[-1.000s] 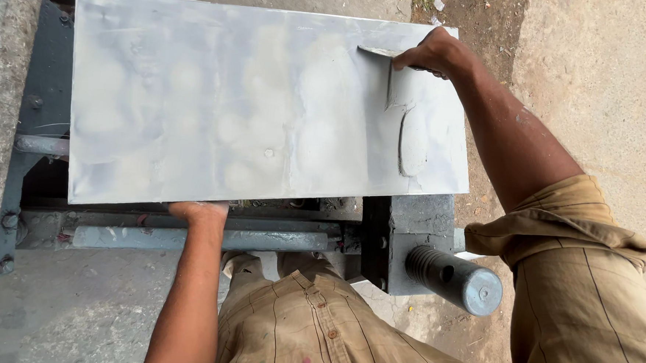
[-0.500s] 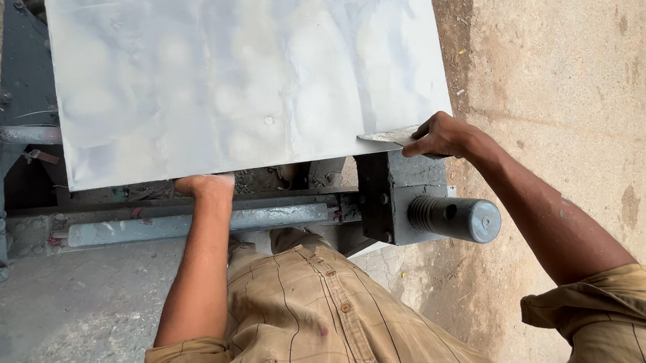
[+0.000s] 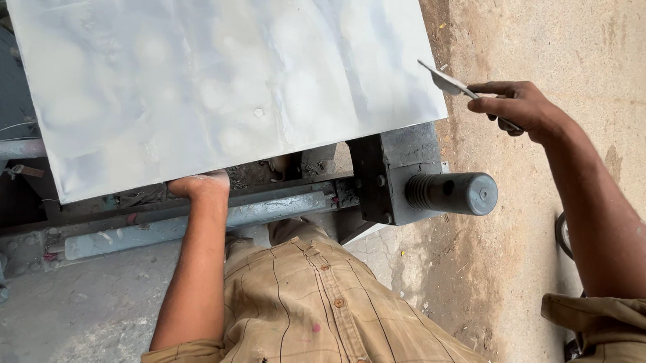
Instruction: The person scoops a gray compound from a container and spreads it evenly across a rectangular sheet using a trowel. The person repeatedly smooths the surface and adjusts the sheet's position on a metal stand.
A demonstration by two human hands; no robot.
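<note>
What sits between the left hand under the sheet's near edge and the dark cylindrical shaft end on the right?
In the head view, the left hand and shaft end are separated by a grey bar and a dark metal block.

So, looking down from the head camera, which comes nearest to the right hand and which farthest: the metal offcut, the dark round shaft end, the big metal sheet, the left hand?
1. Metal offcut: pinched in the right hand, sticking out to its left.
2. Big metal sheet: its right edge lies just left of the offcut.
3. Dark round shaft end: below the hand, on the machine.
4. Left hand: far left, at the sheet's lower edge.
</note>
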